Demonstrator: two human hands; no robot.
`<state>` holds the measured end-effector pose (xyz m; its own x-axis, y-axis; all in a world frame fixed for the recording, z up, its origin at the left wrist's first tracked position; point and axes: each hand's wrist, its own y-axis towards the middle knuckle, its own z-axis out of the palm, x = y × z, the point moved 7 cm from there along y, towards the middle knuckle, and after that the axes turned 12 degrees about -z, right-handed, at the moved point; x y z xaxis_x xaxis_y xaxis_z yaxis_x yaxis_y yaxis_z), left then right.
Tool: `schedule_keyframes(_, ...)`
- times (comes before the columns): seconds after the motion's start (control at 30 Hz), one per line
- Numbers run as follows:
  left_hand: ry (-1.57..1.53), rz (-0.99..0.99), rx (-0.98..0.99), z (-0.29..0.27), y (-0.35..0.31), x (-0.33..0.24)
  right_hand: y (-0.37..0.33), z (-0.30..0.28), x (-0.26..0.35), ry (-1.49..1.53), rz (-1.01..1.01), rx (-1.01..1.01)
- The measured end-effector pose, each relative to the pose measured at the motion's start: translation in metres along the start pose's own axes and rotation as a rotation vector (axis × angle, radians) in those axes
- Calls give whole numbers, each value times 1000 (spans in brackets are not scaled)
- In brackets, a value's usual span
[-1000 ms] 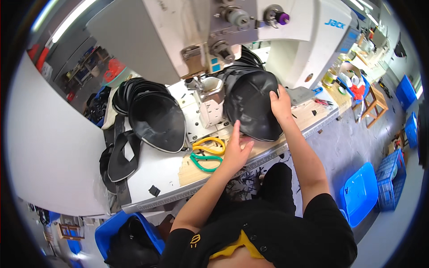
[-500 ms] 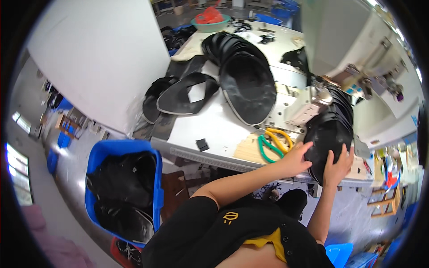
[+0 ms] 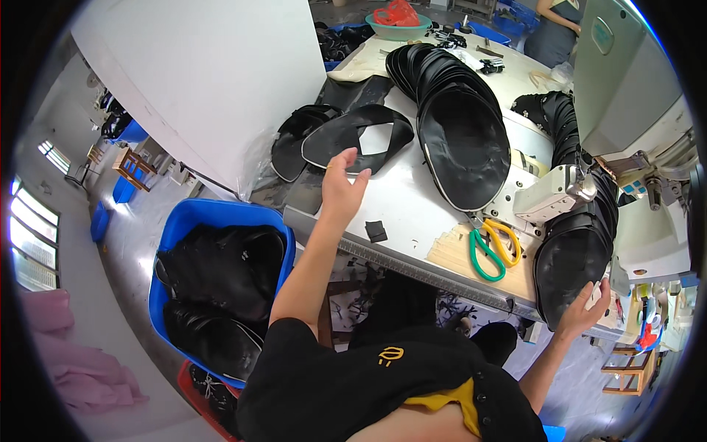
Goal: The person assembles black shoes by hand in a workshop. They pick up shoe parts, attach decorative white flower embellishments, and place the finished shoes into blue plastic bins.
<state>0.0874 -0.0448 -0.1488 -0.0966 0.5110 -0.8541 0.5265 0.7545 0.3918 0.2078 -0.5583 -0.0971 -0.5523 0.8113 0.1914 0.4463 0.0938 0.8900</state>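
Note:
My left hand (image 3: 343,193) is raised at the table's front left, thumb and fingers apart, holding nothing. It is nearest to a black shoe upper (image 3: 331,140) with a pale edge and a wide opening; whether the fingertips touch it I cannot tell. At the right, my right hand (image 3: 585,315) lies with spread fingers against the near edge of an overlapping row of black uppers (image 3: 573,258) beside the sewing machine (image 3: 552,195). Another fanned stack of black uppers (image 3: 465,158) lies mid-table. Scissors with one green and one yellow handle (image 3: 487,254) lie between that stack and the row.
A blue bin (image 3: 289,254) full of black uppers stands left of the table, with a red crate (image 3: 188,383) below it. A small black scrap (image 3: 375,231) lies near the table edge. A green basin (image 3: 401,31) and another person (image 3: 554,33) are at the back.
My left hand has left the right-hand row of uppers and moved left, across to the upper with the opening. My right hand stays by the row, lower on its edge. The view has shifted.

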Motion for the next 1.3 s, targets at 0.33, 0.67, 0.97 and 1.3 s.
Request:
schedule_keyframes(0.33,559,42,199,50,29,14,-30,48,128,501,-260,359)
schedule_keyframes(0.67,-719,-475,220,-16,-52,-6,-44,82,198,1004,-158,630)
schedule_keyframes(0.97,-185,66,496,29,-153,-79,-48,146,245,1880,1041,540)
schedule_keyframes(1.3,446,89,305,14,-124,-60,-24,130,203,2103,871,824)
